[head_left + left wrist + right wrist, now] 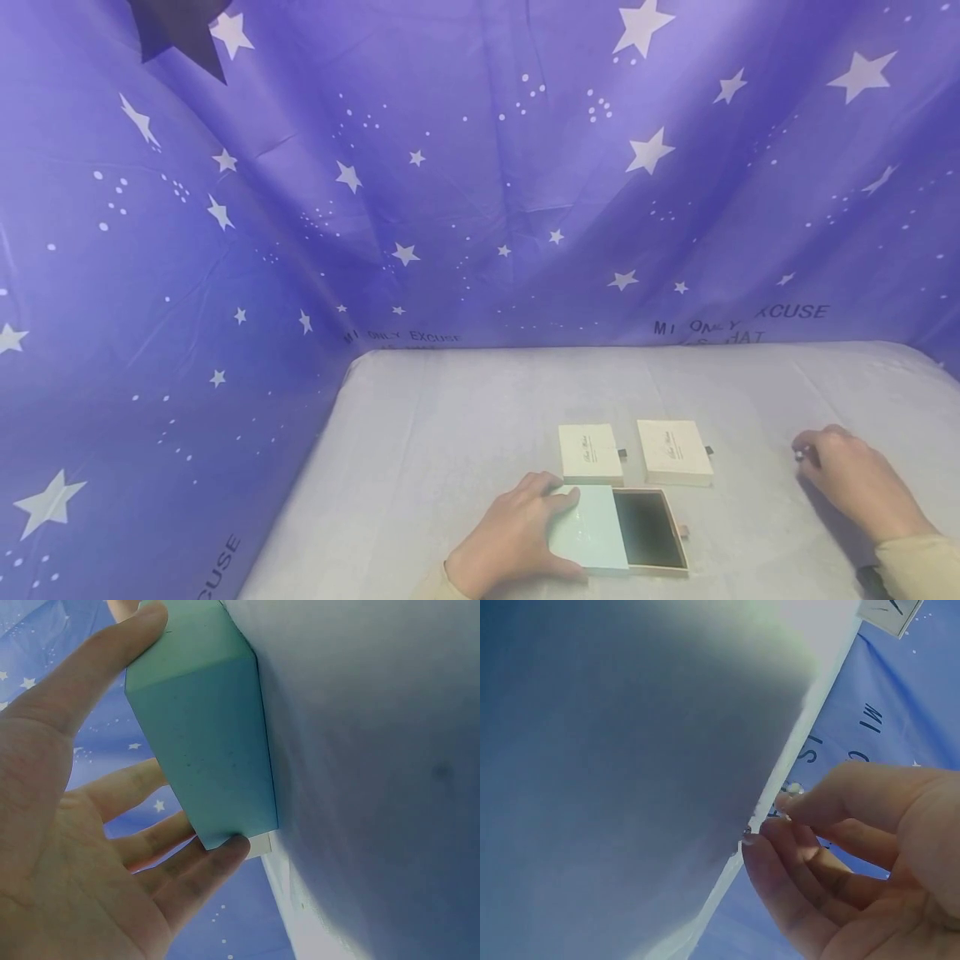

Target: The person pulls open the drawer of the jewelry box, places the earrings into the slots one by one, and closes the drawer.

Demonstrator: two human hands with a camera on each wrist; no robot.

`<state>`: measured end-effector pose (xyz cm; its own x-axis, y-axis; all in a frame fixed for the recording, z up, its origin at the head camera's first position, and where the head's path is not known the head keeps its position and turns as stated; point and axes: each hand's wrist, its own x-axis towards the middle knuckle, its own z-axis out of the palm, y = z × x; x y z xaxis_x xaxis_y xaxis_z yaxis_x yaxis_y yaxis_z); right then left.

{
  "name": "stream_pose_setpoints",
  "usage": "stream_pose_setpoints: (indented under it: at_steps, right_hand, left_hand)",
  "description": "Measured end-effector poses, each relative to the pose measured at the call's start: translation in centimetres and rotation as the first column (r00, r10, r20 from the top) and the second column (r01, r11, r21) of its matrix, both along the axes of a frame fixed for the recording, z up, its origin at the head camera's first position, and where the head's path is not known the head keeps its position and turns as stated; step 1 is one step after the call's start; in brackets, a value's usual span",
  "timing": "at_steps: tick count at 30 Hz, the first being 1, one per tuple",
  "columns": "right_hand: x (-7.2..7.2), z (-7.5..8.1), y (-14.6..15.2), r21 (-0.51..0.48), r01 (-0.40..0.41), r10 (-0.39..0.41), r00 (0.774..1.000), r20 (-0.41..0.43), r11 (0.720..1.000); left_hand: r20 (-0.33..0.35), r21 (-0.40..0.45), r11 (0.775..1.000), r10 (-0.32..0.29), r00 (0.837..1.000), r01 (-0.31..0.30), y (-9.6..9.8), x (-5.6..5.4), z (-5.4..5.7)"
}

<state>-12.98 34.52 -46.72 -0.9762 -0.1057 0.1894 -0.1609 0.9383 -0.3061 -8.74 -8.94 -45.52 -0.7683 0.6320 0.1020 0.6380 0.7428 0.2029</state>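
My left hand grips a mint-green drawer box, thumb at its near edge and fingers along the far side. The box's tray is slid part way out to the right, showing a black lining and a small ribbon tab. In the left wrist view the fingers hold the green sleeve by its end and sides. Off to the right, my right hand pinches a small, shiny, pearl-like piece just above the white surface. A tiny metallic glint shows at another fingertip.
Two cream boxes with script lettering lie behind the green one, the left cream box right at its far edge and the right cream box beside that. A white cloth covers the table. Purple star-printed curtains hang behind and left.
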Motion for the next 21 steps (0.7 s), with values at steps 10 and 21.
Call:
stream_pose_setpoints:
  at_steps: [10,21]
  right_hand:
    - [0.0,0.2,0.0,-0.019,0.019,-0.018,0.999,0.034,1.0]
    - [1.1,0.6,-0.5,-0.072,-0.001,0.003,1.0,0.03,0.997]
  left_hand:
    - [-0.008,0.014,1.0,-0.004,1.0,0.004,0.0,0.1,0.1]
    - [-0.011,0.011,1.0,-0.001,1.0,0.001,0.0,0.2,0.1]
